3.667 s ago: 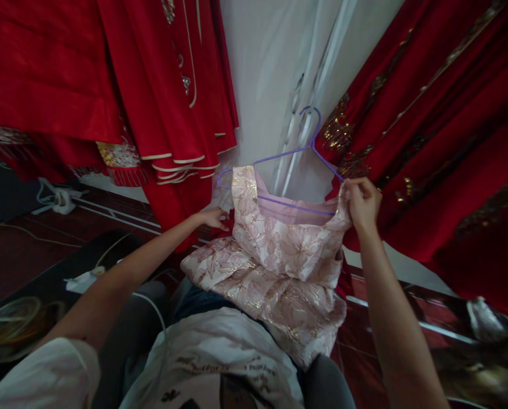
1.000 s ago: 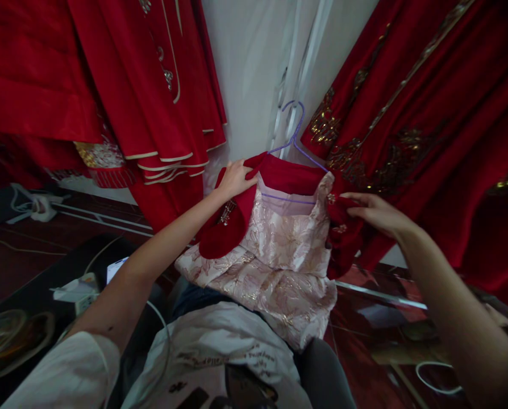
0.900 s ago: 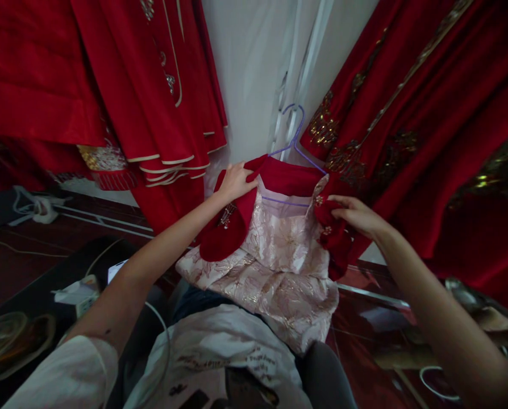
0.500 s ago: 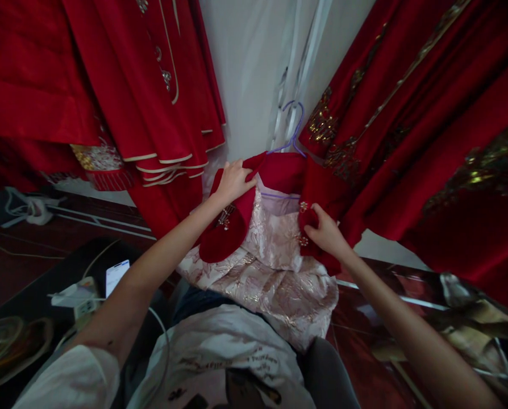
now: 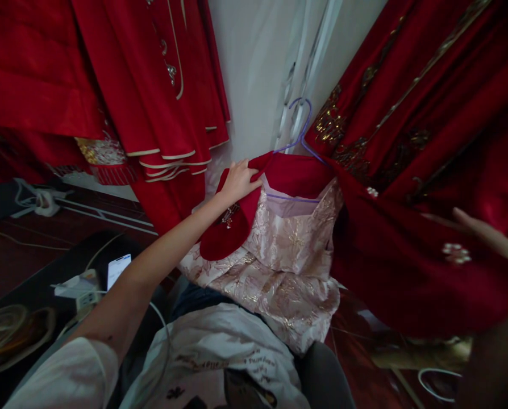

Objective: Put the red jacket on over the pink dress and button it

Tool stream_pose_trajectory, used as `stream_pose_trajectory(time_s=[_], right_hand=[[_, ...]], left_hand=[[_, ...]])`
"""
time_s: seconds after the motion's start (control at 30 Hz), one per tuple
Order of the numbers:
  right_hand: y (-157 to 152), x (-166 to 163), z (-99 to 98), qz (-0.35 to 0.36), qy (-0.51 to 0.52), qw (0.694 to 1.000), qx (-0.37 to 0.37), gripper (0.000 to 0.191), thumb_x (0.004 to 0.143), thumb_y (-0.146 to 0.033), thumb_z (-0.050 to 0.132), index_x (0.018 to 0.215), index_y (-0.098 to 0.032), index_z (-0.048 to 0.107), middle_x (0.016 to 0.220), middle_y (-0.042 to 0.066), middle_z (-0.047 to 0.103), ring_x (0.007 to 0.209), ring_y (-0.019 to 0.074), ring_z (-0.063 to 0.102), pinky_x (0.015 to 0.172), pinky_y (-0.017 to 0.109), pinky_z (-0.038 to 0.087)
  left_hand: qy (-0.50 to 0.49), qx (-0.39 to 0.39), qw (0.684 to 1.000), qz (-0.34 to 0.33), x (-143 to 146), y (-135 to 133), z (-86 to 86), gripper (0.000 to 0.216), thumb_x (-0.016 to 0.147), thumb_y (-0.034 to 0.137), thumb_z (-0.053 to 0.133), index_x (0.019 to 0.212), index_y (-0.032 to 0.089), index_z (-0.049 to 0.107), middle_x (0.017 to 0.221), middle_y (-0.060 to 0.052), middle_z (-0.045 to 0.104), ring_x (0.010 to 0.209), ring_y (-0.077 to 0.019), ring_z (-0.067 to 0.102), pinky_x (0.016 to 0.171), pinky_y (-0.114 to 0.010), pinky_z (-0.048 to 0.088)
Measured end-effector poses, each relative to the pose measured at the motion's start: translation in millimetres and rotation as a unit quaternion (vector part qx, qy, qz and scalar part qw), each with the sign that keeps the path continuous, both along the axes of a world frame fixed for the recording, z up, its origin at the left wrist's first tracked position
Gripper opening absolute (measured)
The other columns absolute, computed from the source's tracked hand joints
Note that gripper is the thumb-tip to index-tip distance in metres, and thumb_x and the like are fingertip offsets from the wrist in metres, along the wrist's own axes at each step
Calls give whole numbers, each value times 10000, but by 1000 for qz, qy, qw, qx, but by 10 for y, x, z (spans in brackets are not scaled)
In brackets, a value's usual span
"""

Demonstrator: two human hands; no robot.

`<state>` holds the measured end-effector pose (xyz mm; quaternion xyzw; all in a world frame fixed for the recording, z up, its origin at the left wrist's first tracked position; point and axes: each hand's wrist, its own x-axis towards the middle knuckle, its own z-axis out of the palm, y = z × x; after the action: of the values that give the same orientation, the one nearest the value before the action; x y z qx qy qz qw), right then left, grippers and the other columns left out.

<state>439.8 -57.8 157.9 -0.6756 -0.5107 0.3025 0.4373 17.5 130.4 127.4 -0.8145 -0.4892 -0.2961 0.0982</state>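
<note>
The left hand [image 5: 237, 180] is gripping the red jacket [image 5: 288, 173] at its shoulder, fingers curled on the cloth. The jacket is hanging on a purple hanger [image 5: 300, 122] over a pink dress [image 5: 279, 250]. The right hand [image 5: 492, 241] is holding the jacket's other side out wide, fingers stretched, but it is too blurry to be sure
</note>
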Motion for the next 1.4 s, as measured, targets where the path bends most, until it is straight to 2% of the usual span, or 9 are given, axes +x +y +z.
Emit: stream_pose_trajectory(time_s=[0.1,0.3,0.37,0.5,0.63,0.8,1.0,1.23,1.4], right_hand=[[-155,-326,59,148,71,974,-158,525,820,-723,392,1153,-416,658,1257,82,648,949,372,684,421,422,529],[12,-989,108,282,-37,958,-26,454,860,-525,577,1290,-382,538,1406,48,525,1235,299,561,923,456,572],[308,-1202,2,262,-33,963,52,615,817,-526,630,1362,-317,438,1389,105,514,1265,296,526,982,494,525],[1012,-1613,-325,82,-140,952,259,936,689,-493,733,1445,-214,255,1424,198,385,1257,350,472,973,579,477],[1420,-1872,-504,-78,-284,889,349,813,702,-256,654,1415,-105,292,1391,241,347,1302,386,366,1040,603,365],[1491,-1611,-431,-111,-262,894,347,488,707,-100,433,1187,-145,513,1097,141,575,1037,268,568,941,449,454],[1525,-1121,-8,-110,-242,919,291,206,778,-266,456,887,-206,621,866,65,663,841,238,617,830,388,482],[1678,-1081,376,-110,-339,906,228,304,634,-337,714,906,-211,664,876,71,678,826,254,615,786,378,482],[1840,-1089,574,-110,-342,913,194,354,604,-414,782,879,-204,706,862,67,689,772,188,566,753,322,441]], left_hand=[[16,12,1000,19,17,-10,-11,300,889,377,552,997,156,724,1065,-145,601,1062,-312,552,945,-457,384],[33,38,998,38,63,-24,-46,293,888,364,558,1003,153,726,1029,-154,600,1053,-321,555,920,-458,393],[37,47,997,38,69,-20,-60,282,883,365,567,983,156,729,1011,-151,600,1052,-322,554,911,-453,395],[40,70,996,33,57,-18,-80,284,886,372,562,956,156,732,976,-150,602,1027,-326,559,872,-443,406],[29,71,997,22,38,-26,-81,284,891,368,554,933,149,730,956,-155,602,1013,-330,561,864,-443,404],[8,60,998,10,33,-36,-72,268,878,359,570,914,146,729,958,-152,597,1035,-336,550,883,-452,393],[-23,28,999,0,49,-50,-63,249,861,340,578,910,149,729,985,-134,600,1009,-307,557,920,-453,381],[-33,-6,999,-20,41,52,-3,267,860,387,571,897,174,728,952,-113,603,1027,-305,559,915,-455,399],[-162,24,986,-15,11,139,94,229,817,398,653,790,172,680,1087,-124,560,1127,-316,499,926,-458,405]])
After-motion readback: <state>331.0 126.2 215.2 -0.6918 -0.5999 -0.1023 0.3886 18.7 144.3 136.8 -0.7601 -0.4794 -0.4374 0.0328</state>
